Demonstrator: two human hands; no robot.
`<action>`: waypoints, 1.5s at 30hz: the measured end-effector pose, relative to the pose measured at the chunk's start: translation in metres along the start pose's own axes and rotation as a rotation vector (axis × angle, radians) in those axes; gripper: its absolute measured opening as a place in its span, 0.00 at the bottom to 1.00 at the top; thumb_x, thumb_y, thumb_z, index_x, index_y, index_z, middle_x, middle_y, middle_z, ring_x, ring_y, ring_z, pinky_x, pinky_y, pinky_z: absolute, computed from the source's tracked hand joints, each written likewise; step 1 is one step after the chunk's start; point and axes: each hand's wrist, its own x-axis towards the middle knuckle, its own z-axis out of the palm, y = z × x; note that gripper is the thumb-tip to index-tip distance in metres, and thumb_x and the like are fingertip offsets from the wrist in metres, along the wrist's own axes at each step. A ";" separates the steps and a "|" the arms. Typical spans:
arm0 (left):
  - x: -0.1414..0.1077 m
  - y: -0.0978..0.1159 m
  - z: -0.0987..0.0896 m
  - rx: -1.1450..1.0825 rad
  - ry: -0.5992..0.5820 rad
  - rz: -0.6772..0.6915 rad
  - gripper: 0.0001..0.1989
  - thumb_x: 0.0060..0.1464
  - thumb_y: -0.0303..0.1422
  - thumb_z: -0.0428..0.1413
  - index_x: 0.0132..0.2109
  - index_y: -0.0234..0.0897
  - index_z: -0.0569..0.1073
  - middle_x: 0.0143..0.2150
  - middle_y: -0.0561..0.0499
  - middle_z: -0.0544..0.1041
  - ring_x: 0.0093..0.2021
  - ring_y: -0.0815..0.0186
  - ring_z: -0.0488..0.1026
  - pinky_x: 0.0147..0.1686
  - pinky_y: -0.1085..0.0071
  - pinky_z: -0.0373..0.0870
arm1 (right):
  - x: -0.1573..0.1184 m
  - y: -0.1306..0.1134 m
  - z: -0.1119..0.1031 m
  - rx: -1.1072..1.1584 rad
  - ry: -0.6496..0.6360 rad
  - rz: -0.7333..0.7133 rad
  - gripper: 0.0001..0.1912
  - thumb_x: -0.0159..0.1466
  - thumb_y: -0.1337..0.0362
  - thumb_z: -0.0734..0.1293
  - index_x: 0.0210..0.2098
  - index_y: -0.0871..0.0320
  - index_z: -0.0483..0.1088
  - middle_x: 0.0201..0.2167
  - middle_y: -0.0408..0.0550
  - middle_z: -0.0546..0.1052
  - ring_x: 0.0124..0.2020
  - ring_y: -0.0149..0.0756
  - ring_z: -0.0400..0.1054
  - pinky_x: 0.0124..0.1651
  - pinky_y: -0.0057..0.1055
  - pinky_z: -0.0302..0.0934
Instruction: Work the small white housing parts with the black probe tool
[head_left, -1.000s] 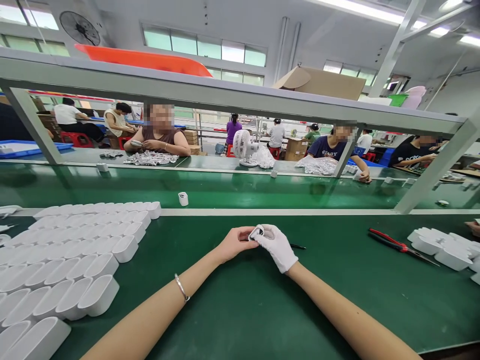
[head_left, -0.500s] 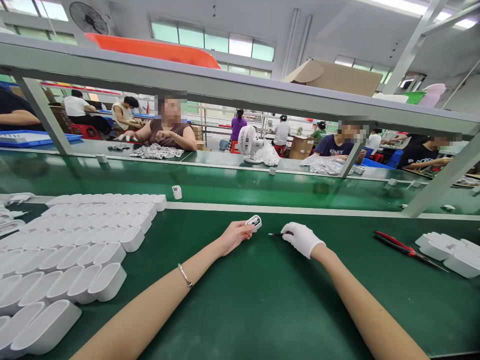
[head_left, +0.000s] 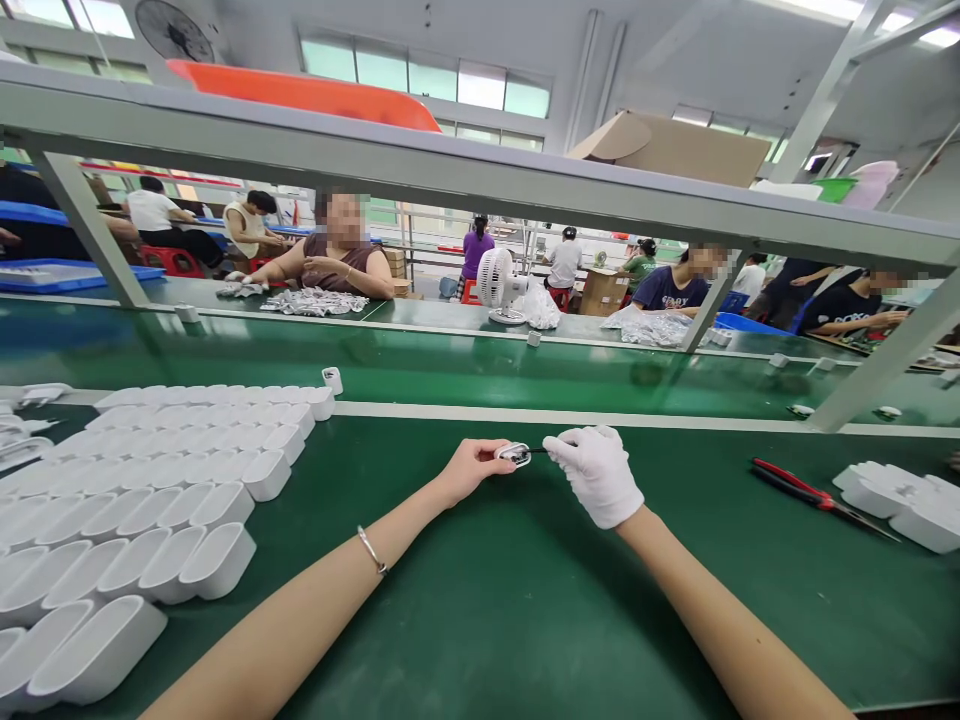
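My left hand [head_left: 474, 470], bare and with a bracelet at the wrist, pinches a small white oval plastic housing [head_left: 516, 455]. The housing's open side faces me and shows dark and metallic parts inside. White-gloved, my right hand [head_left: 596, 475] is closed around a thin black pointed tool [head_left: 537, 450]. The tool's tip is at the housing's right end; whether it touches the parts inside is too small to tell. Both hands are raised over the green work surface [head_left: 480, 610].
Rows of white oval cups [head_left: 150, 520] cover the left. Red-and-black pliers [head_left: 821, 497] and white housings [head_left: 900, 500] lie at right. A small white piece [head_left: 332, 380] sits on the green conveyor belt [head_left: 420, 365] beyond. A shelf [head_left: 480, 160] crosses overhead; co-workers [head_left: 345, 255] sit opposite.
My right hand has turned and come left, bringing the tool to the housing. The housing has tilted flatter in my left hand. Small white pieces on the belt have shifted left.
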 end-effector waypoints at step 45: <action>-0.003 0.004 -0.001 0.067 -0.077 -0.047 0.08 0.44 0.30 0.61 0.35 0.34 0.79 0.33 0.51 0.75 0.33 0.66 0.67 0.36 0.72 0.61 | -0.002 -0.025 0.002 -0.186 -0.113 0.014 0.16 0.54 0.79 0.60 0.32 0.53 0.70 0.25 0.41 0.72 0.25 0.28 0.54 0.34 0.33 0.37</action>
